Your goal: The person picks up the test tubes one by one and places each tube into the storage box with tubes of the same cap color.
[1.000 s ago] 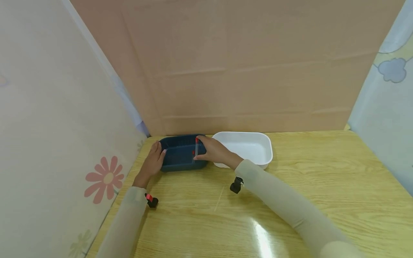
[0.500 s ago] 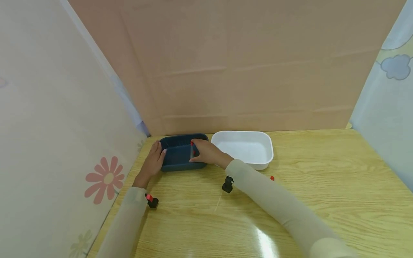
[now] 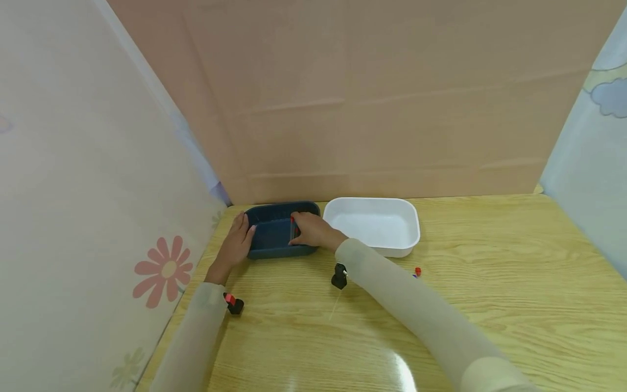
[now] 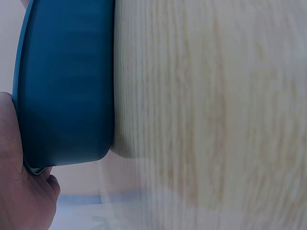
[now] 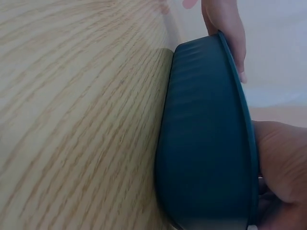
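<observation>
A dark blue plastic basket [image 3: 271, 252] sits on the table near the back wall. At its left end my left hand [image 3: 236, 242] grips the rim, thumb inside; the left wrist view shows a finger under the rim's edge. Reaching over the right side, my right hand [image 3: 313, 230] pinches a thin clear stick-like piece with a red end [image 3: 292, 228] between thumb and fingers, low inside the basket. Its exact kind is too small to tell. In the right wrist view the basket wall [image 5: 208, 129] hides my right fingertips.
A white plastic tub [image 3: 372, 223] stands close to the basket's right. Beyond my right forearm lie a small red block [image 3: 418, 270] and a bit of something blue [image 3: 414, 276], partly hidden by the sleeve. A brown sheet [image 3: 352, 109] rises behind the table.
My right hand has moved slightly left and lower into the basket with the clear piece. The red and blue bits beside my forearm have come into view. My left hand stays on the rim.
</observation>
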The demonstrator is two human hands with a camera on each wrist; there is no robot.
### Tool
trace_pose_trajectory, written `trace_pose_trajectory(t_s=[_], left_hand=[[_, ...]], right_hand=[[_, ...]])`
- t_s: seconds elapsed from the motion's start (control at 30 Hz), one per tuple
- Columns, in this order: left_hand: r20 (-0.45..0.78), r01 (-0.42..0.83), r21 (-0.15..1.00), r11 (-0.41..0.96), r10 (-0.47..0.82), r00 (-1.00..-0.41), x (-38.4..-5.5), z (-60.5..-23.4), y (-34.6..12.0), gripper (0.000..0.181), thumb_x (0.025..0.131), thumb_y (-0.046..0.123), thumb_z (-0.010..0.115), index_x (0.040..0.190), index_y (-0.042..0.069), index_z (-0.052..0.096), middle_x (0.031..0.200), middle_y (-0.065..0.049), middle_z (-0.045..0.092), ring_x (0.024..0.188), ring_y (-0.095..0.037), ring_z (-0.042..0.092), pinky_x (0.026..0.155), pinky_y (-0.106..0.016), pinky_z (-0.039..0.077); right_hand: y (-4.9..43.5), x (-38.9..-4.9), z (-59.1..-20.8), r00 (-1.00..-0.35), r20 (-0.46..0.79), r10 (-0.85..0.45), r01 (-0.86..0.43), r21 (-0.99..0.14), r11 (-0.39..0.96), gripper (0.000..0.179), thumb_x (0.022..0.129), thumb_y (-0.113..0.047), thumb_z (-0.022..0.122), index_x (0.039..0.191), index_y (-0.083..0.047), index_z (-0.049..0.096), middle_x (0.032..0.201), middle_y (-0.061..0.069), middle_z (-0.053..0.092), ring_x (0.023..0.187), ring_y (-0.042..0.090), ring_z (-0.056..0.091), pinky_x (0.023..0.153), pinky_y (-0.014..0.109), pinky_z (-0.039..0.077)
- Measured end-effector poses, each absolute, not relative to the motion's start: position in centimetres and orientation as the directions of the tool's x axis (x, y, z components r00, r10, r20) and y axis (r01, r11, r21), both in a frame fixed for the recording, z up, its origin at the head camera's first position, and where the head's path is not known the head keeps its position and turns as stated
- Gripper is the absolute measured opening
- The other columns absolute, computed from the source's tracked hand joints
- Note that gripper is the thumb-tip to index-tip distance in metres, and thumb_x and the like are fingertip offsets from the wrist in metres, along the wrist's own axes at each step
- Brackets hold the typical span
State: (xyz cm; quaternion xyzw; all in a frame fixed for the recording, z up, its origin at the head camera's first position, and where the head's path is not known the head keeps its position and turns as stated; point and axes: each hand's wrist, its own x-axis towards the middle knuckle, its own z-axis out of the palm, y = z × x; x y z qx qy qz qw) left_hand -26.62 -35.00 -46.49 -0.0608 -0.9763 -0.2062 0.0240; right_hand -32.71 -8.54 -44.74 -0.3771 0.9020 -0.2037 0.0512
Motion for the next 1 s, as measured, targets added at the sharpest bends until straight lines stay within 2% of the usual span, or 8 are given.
trace_pose_trajectory(t_s=[0.2,0.53,0.73,1.0], left_hand=[[0.072,0.124,0.401,0.908,0.103,-0.992,-26.6,-46.3,-34.9,0.070,0.113,0.043,0.021,0.159,-0.007,0.005,0.168,-0.019,-0.005,0.155,-0.035,-0.006,0.123,-0.054,0.006],[0.080,0.122,0.399,0.909,0.098,-0.992,-26.7,-46.6,-34.8,0.068,0.113,0.041,0.022,0.159,-0.006,0.006,0.168,-0.018,-0.005,0.155,-0.034,-0.005,0.124,-0.053,0.007],[0.075,0.115,0.403,0.908,0.092,-0.993,-26.5,-46.3,-34.7,0.067,0.113,0.040,0.024,0.159,-0.006,0.007,0.169,-0.017,-0.005,0.156,-0.033,-0.005,0.124,-0.053,0.007],[0.070,0.118,0.396,0.911,0.099,-0.993,-26.3,-46.2,-34.9,0.071,0.112,0.045,0.020,0.159,-0.005,0.004,0.169,-0.017,-0.006,0.156,-0.033,-0.006,0.124,-0.054,0.007]], right_hand=[[-9.2,-32.7,-44.6,-0.743,0.042,-0.668,-0.634,-0.366,0.681,0.076,0.085,-0.047,0.081,0.141,-0.004,0.052,0.096,0.001,0.063,0.088,0.018,0.062,0.076,0.037,0.054],[-9.7,-32.5,-44.7,-0.768,0.020,-0.640,-0.627,-0.230,0.745,0.078,0.085,-0.056,0.078,0.142,-0.008,0.054,0.109,0.002,0.069,0.095,0.018,0.067,0.077,0.035,0.058],[-10.0,-32.3,-44.9,-0.782,-0.004,-0.624,-0.614,-0.169,0.771,0.077,0.084,-0.060,0.076,0.141,-0.013,0.057,0.105,0.000,0.071,0.092,0.016,0.069,0.074,0.035,0.058],[-10.5,-32.2,-44.8,-0.795,-0.032,-0.606,-0.597,-0.141,0.790,0.051,0.083,-0.059,0.077,0.113,-0.020,0.066,0.091,-0.004,0.068,0.082,0.014,0.066,0.074,0.037,0.057]])
